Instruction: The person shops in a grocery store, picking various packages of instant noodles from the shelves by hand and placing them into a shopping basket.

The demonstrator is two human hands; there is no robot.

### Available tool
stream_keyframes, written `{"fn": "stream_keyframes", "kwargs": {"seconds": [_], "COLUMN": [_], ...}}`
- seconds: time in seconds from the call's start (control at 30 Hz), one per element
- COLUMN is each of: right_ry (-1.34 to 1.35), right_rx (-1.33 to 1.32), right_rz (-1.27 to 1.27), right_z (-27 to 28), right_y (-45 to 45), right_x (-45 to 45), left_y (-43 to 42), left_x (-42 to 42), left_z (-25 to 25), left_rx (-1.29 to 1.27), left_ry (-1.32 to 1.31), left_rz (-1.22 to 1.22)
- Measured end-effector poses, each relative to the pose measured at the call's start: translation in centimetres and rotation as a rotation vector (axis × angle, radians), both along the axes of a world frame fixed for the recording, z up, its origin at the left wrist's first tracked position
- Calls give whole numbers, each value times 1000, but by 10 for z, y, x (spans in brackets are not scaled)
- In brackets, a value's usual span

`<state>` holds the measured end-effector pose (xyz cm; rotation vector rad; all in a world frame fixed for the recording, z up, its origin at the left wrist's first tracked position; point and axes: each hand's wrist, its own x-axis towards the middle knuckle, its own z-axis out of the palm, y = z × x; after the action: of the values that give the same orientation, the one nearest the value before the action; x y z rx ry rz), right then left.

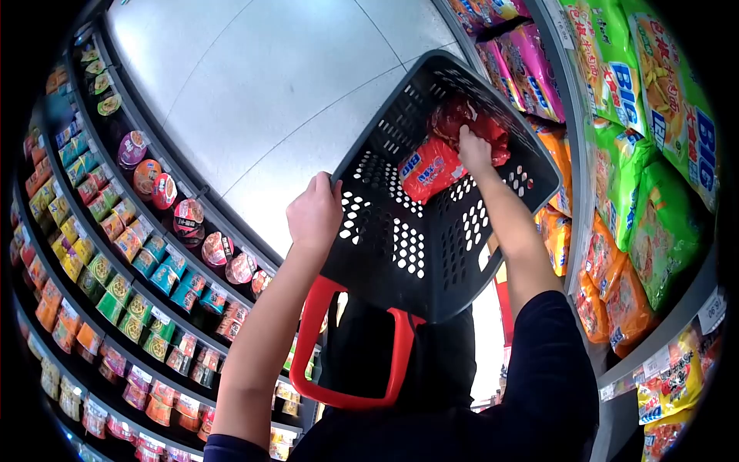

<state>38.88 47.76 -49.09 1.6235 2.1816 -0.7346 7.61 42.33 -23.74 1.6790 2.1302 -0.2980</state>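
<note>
A dark grey shopping basket point(369, 269) with perforated walls is tilted in front of me, its red handle point(395, 362) hanging down toward my body. My left hand point(315, 212) is closed over the basket's left rim. Inside the basket, my right hand point(475, 150) is closed on a red instant noodle packet point(493, 131), its fingertips partly hidden. Touching it, a second red packet with white and blue "BIG" lettering point(427, 171) lies on the perforated bottom. Where the two packets divide is hard to make out.
Curved-looking shelves point(185, 262) of cup and bowl noodles run along the left. Close on the right, another shelf point(581, 154) holds green noodle packs point(662, 223), purple packs point(531, 69) and orange packs point(627, 304). Pale floor tiles point(254, 92) lie ahead.
</note>
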Motion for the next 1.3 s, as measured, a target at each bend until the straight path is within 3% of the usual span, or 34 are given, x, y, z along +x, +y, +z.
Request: {"fn": "stream_keyframes", "kwargs": {"seconds": [0.07, 0.23, 0.43, 0.53, 0.73, 0.8, 0.83, 0.97, 1.07, 1.17, 1.3], "right_ry": [21, 125, 119, 99, 15, -70, -53, 2, 80, -73, -184], "right_rx": [-17, 15, -15, 17, 17, -33, -378, -224, 17, 58, -409], "right_rz": [-68, -87, -97, -226, -515, -383, -425, -460, -299, -164, -179], "right_z": [21, 11, 5, 3, -20, -46, -42, -13, 3, -14, -38], "right_y": [-26, -97, -37, 5, -49, -107, -120, -134, -103, -71, -42], "right_x": [-16, -43, -49, -28, -35, -39, -41, -58, -47, -29, 11], "left_y": [1, -1, -2, -1, 0, 1, 1, 1, 0, 0, 1], "left_x": [2, 3, 2, 3, 3, 2, 3, 1, 2, 2, 3], "left_z": [1, -1, -2, -2, -3, -3, -3, -3, -4, -5, -6], "left_rx": [12, 45, 34, 48, 47, 62, 65, 51, 54, 79, 94], "left_ry": [3, 12, 8, 7, 5, -1, -1, 9, 20, 29, 41], "left_rz": [-1, -9, -13, -9, -29, -38, -40, -61, -55, -70, -87]}}
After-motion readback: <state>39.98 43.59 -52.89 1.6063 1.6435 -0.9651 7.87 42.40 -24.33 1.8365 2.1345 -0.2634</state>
